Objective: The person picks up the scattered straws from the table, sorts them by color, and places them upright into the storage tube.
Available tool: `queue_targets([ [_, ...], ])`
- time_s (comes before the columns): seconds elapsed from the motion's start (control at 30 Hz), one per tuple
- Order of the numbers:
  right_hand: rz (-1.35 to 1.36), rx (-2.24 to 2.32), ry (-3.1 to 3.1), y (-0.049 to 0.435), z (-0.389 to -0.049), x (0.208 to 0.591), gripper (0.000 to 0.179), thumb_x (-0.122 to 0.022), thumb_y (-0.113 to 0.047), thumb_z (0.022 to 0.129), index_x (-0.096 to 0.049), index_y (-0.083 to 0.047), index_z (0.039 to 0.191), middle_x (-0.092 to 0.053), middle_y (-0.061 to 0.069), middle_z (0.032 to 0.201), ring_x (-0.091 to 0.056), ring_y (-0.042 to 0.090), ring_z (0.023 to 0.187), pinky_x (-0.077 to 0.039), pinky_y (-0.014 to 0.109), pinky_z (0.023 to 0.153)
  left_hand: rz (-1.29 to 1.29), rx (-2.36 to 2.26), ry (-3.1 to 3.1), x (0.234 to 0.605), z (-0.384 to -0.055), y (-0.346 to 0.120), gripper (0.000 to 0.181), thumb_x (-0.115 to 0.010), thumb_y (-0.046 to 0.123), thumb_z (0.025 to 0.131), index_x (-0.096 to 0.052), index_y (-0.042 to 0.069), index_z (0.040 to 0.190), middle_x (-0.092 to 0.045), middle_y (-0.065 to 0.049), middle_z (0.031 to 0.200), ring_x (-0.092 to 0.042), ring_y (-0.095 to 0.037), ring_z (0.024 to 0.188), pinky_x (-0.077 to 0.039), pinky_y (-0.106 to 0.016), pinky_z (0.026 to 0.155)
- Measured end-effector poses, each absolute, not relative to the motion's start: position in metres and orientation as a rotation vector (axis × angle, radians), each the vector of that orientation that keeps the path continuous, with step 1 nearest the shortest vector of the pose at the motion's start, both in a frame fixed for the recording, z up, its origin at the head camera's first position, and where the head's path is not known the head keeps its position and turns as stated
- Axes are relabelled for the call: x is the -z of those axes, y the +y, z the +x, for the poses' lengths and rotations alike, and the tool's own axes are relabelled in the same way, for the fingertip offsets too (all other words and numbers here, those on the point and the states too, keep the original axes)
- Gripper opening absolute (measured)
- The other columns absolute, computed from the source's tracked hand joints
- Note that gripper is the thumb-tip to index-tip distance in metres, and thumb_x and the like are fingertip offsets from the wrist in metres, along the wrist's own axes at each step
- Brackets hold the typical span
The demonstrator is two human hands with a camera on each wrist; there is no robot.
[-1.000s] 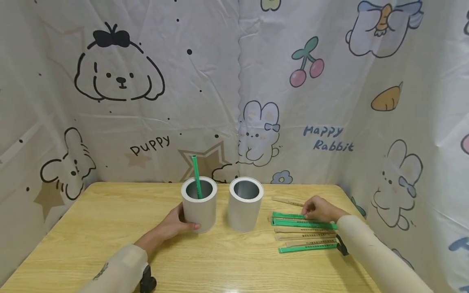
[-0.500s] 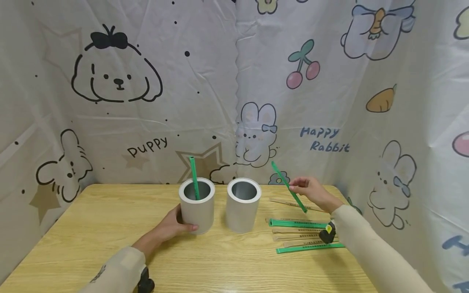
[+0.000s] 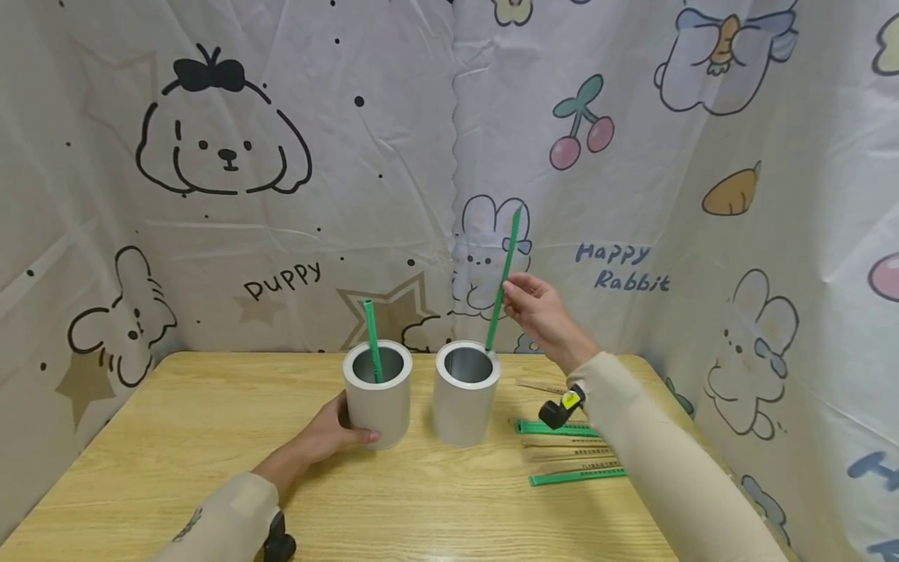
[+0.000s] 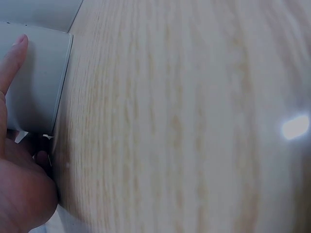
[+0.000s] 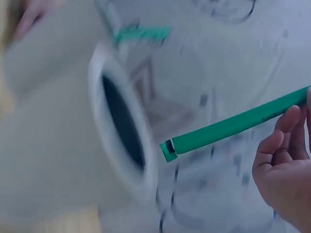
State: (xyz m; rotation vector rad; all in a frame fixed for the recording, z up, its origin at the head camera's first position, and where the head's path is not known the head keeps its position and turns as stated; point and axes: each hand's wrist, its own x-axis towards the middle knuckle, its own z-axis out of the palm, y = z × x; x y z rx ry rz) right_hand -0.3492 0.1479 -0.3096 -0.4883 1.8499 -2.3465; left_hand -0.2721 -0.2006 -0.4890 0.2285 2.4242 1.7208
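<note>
My left hand [image 3: 323,437] holds the side of the left white cylindrical cup [image 3: 382,414], thumb across its front; the far fingers are hidden. A green wrapped straw [image 3: 371,332] leans in that cup, its lower part inside. My right hand [image 3: 546,318] pinches another green wrapped straw [image 3: 513,238] around its middle, nearly upright. Its lower end is near the back right rim of the second white cup [image 3: 460,414]. In the right wrist view, the held straw [image 5: 228,127] points its crimped end towards the mouth of a cup [image 5: 58,141], apart from the rim.
On the table's right lie several wrapped straws, green [image 3: 548,428] and brown [image 3: 562,454], partly hidden behind my right arm. A printed curtain [image 3: 393,195] encloses the back and sides of the wooden table [image 3: 393,499].
My right hand has picked a green wrapped straw off the table, lifted it and brought it left over the second cup, turning it nearly upright. My left hand stays at the left cup.
</note>
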Motion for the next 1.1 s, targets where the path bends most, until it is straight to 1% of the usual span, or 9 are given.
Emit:
queue_targets([
  [0.23, -0.536, 2.487, 1.623, 0.085, -0.337, 0.288, 0.034, -0.049, -0.003, 0.105, -0.069, -0.023, 0.086, -0.064, -0.009, 0.082, -0.058, 0.006, 0.075, -0.048, 0.019, 0.074, 0.25, -1.732, 2.423, 0.489, -0.272, -0.203, 0.105, -0.087, 0.024, 0.08, -0.022, -0.002, 0.158, -0.04, -0.026, 0.156, -0.041, -0.043, 0.144, -0.033, -0.058, 0.12],
  [0.33, -0.515, 2.524, 1.538, 0.062, -0.332, 0.294, 0.035, -0.049, -0.003, 0.105, -0.07, -0.023, 0.086, -0.066, -0.009, 0.081, -0.059, 0.006, 0.076, -0.048, 0.02, 0.076, 0.25, -1.735, 2.426, 0.488, -0.272, -0.204, 0.104, -0.087, 0.024, 0.08, -0.022, -0.002, 0.157, -0.04, -0.026, 0.156, -0.041, -0.043, 0.144, -0.033, -0.058, 0.12],
  [0.5, -0.467, 2.497, 1.553, 0.027, -0.324, 0.32, 0.033, -0.051, -0.001, 0.104, -0.068, -0.024, 0.087, -0.067, -0.01, 0.081, -0.061, 0.006, 0.079, -0.049, 0.021, 0.079, 0.238, -1.722, 2.43, 0.487, -0.271, -0.203, 0.105, -0.087, 0.025, 0.08, -0.022, -0.002, 0.158, -0.038, -0.026, 0.158, -0.039, -0.044, 0.145, -0.031, -0.059, 0.121],
  [0.6, -0.413, 2.431, 1.664, 0.013, -0.32, 0.336, 0.023, -0.055, -0.001, 0.102, -0.068, -0.018, 0.093, -0.067, -0.01, 0.081, -0.061, 0.005, 0.076, -0.049, 0.02, 0.076, 0.238, -1.717, 2.429, 0.487, -0.271, -0.201, 0.104, -0.086, 0.025, 0.081, -0.021, -0.003, 0.157, -0.037, -0.027, 0.158, -0.038, -0.044, 0.145, -0.03, -0.059, 0.121],
  [0.7, -0.353, 2.324, 1.802, 0.009, -0.317, 0.346, 0.012, -0.06, -0.003, 0.1, -0.069, -0.005, 0.107, -0.067, -0.01, 0.082, -0.063, 0.004, 0.074, -0.051, 0.02, 0.074, 0.236, -1.725, 2.42, 0.489, -0.272, -0.197, 0.103, -0.086, 0.024, 0.081, -0.023, -0.004, 0.157, -0.039, -0.027, 0.157, -0.04, -0.043, 0.144, -0.031, -0.059, 0.121],
  [0.8, -0.319, 2.193, 1.933, 0.012, -0.315, 0.346, 0.028, -0.063, -0.007, 0.099, -0.064, 0.005, 0.124, -0.068, -0.008, 0.09, -0.066, 0.004, 0.076, -0.054, 0.02, 0.077, 0.236, -1.72, 2.421, 0.489, -0.272, -0.196, 0.102, -0.086, 0.025, 0.081, -0.023, -0.003, 0.157, -0.041, -0.026, 0.156, -0.042, -0.042, 0.143, -0.033, -0.058, 0.12],
  [0.87, -0.311, 2.129, 1.998, 0.019, -0.315, 0.343, 0.034, -0.064, -0.01, 0.099, -0.062, 0.005, 0.13, -0.07, -0.003, 0.099, -0.067, 0.005, 0.078, -0.056, 0.022, 0.081, 0.228, -1.73, 2.42, 0.488, -0.272, -0.196, 0.102, -0.086, 0.024, 0.081, -0.024, -0.002, 0.157, -0.041, -0.025, 0.156, -0.042, -0.042, 0.143, -0.033, -0.057, 0.12],
  [1.0, -0.383, 2.024, 2.104, 0.04, -0.319, 0.334, 0.035, -0.063, -0.013, 0.1, -0.062, 0.004, 0.13, -0.07, 0.016, 0.121, -0.069, 0.007, 0.084, -0.056, 0.023, 0.083, 0.225, -1.728, 2.418, 0.487, -0.272, -0.197, 0.103, -0.086, 0.025, 0.081, -0.023, -0.002, 0.157, -0.04, -0.026, 0.156, -0.041, -0.044, 0.144, -0.033, -0.058, 0.12],
  [1.1, -0.466, 1.925, 2.162, 0.063, -0.323, 0.329, 0.034, -0.061, -0.014, 0.102, -0.061, 0.004, 0.13, -0.065, 0.021, 0.131, -0.069, 0.007, 0.087, -0.057, 0.024, 0.086, 0.23, -1.722, 2.412, 0.487, -0.271, -0.199, 0.104, -0.086, 0.026, 0.081, -0.022, -0.002, 0.158, -0.039, -0.027, 0.157, -0.04, -0.045, 0.145, -0.032, -0.059, 0.12],
])
